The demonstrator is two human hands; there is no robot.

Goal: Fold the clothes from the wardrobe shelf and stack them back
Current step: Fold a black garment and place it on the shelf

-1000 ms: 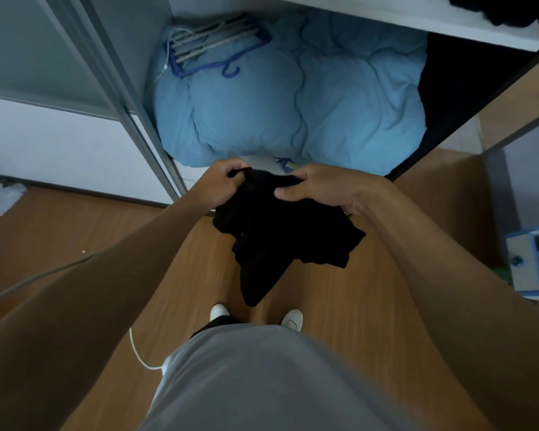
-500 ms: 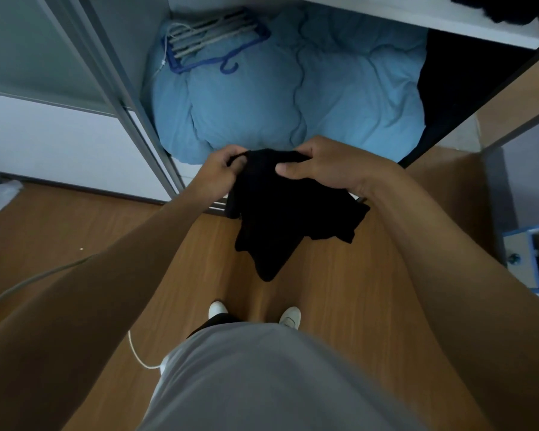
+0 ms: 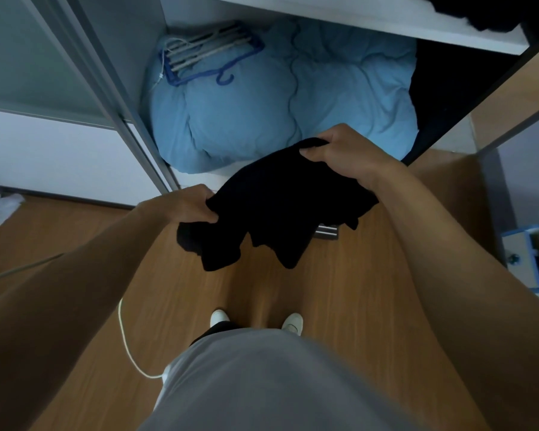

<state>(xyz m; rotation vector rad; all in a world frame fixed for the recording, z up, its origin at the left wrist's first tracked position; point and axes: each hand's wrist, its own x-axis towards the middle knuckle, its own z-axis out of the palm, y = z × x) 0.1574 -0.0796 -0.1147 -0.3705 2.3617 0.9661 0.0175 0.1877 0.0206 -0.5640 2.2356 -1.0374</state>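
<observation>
Left hand: the left hand (image 3: 189, 205) is closed on the lower left edge of a black fabric garment (image 3: 280, 206), thumb and fingers pinching the cloth.
Right hand: the right hand (image 3: 344, 150) is closed on the garment's upper edge, at about 1 o'clock from the left hand, with the fingers curled over the cloth.
Garment: it is stretched slantwise between the two hands in mid-air, over the wooden plank floor (image 3: 339, 290), in front of the open wardrobe; crumpled ends hang loose below it.
Wardrobe bottom: a light blue padded quilt (image 3: 262, 113) fills the lower compartment, at 12 o'clock from the garment.
Hangers: a bundle of blue and white plastic clothes hangers (image 3: 206, 54) lies on the quilt, at its 11 o'clock corner.
Shelf: a white wardrobe shelf (image 3: 371, 26) runs above the quilt; dark clothes (image 3: 467, 12) lie on it at the 1 o'clock edge of the view.
Floor: a white cable (image 3: 128, 343) curves at 7 o'clock from the garment; two white shoes (image 3: 290, 321) stand at 6 o'clock.
Person: a grey shirt (image 3: 262, 384) fills the bottom of the view.
</observation>
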